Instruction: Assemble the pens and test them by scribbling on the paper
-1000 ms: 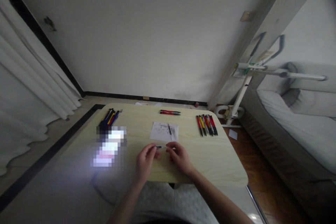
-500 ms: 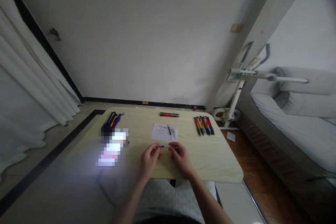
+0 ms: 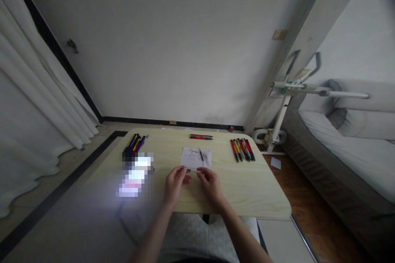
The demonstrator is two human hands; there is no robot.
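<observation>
My left hand (image 3: 175, 181) and my right hand (image 3: 211, 185) meet over the near middle of the table. Between their fingertips runs a thin pale pen piece (image 3: 193, 169) with a dark section near the left fingers. Each hand pinches one end; whether it is a refill or a barrel I cannot tell. Just beyond lies a white sheet of paper (image 3: 189, 156) with dark scribbles. A slim dark pen part (image 3: 201, 155) rests on the sheet's right half.
Red and black pens (image 3: 201, 136) lie at the table's far edge. Several red, yellow and grey pens (image 3: 242, 150) form a row at right. Dark and coloured pens (image 3: 135, 144) lie at left, behind a bright pixelated screen (image 3: 135, 176). The wooden table (image 3: 247, 193) has rounded corners.
The view has shifted slightly, so the table appears a little lower and to the right. Both hands still pinch the pen piece, now slightly nearer the paper's front edge.
</observation>
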